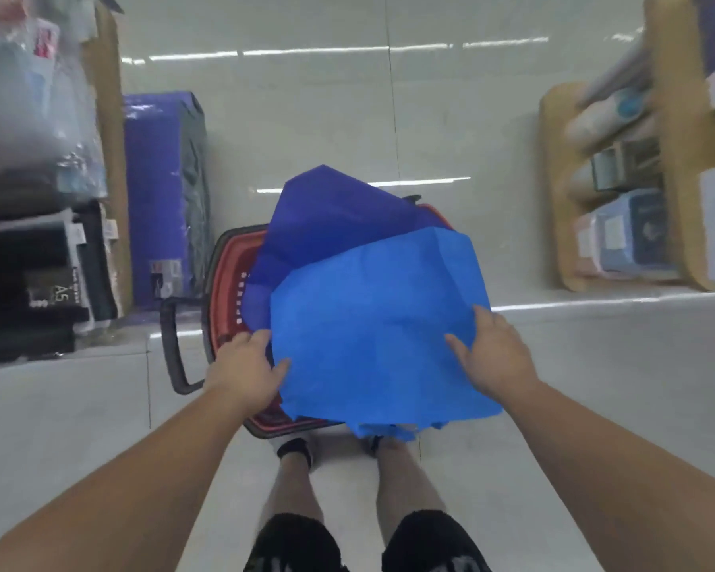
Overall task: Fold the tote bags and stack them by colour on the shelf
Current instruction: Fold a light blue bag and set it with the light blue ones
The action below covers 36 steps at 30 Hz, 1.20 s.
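Bright blue and faintly creased, the tote bag (382, 324) is spread out flat between the person's two hands, held over a red shopping basket (228, 266) that sits on the pale tiled floor (595, 386). Its fabric looks thin and matte, like a non-woven cloth, with soft fold lines running across the panel; a bit of the same blue hangs loose below its near edge. The left hand (246, 367) pinches the bag's left edge, thumb on top and fingers closed underneath. The right hand (492, 348) grips the right edge the same way, thumb lying across the cloth. Behind it a darker, purplish-blue tote bag (339, 218) rises out of the basket, crumpled and standing up in a peak, partly covered by the brighter one. The basket's dark handle (174, 348) lies folded out to the left. A purple box (157, 192) stands on the floor just beyond, against shelving with packaged goods (30, 158). Wooden shelves (562, 192) with boxed goods stand well apart on the right, blurred. The person's bare legs and black shorts (426, 542) show below.
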Each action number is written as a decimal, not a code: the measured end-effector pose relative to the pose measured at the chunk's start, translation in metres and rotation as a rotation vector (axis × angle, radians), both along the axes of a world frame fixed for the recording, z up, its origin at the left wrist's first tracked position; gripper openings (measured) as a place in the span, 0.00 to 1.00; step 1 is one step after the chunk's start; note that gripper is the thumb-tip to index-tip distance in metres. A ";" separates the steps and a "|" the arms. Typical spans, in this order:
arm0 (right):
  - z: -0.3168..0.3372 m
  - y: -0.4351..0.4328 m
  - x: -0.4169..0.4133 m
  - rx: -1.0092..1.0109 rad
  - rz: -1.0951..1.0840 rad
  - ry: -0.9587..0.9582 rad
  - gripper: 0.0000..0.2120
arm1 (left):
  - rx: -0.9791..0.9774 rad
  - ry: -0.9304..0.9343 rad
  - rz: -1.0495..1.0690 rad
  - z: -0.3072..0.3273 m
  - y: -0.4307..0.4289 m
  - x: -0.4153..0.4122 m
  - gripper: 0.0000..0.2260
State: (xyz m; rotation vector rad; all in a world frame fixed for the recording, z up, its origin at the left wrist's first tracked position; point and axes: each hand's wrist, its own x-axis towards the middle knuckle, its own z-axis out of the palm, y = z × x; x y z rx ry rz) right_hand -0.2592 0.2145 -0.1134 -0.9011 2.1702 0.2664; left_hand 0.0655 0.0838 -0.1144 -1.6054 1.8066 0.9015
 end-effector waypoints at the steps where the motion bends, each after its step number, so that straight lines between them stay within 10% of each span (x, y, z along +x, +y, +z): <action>1: -0.014 0.000 0.001 -0.007 -0.046 -0.014 0.36 | 0.020 0.006 0.068 -0.020 0.000 0.003 0.29; 9: -0.068 0.010 0.008 -0.234 -0.216 0.084 0.24 | 0.161 0.306 0.798 -0.107 0.033 -0.004 0.23; 17: -0.054 0.014 0.008 -0.310 -0.233 0.119 0.13 | 0.073 0.409 0.986 -0.084 0.044 -0.019 0.09; 36: 0.265 0.032 0.049 -0.653 -0.800 -0.395 0.16 | -0.080 0.788 0.971 0.260 0.003 0.080 0.07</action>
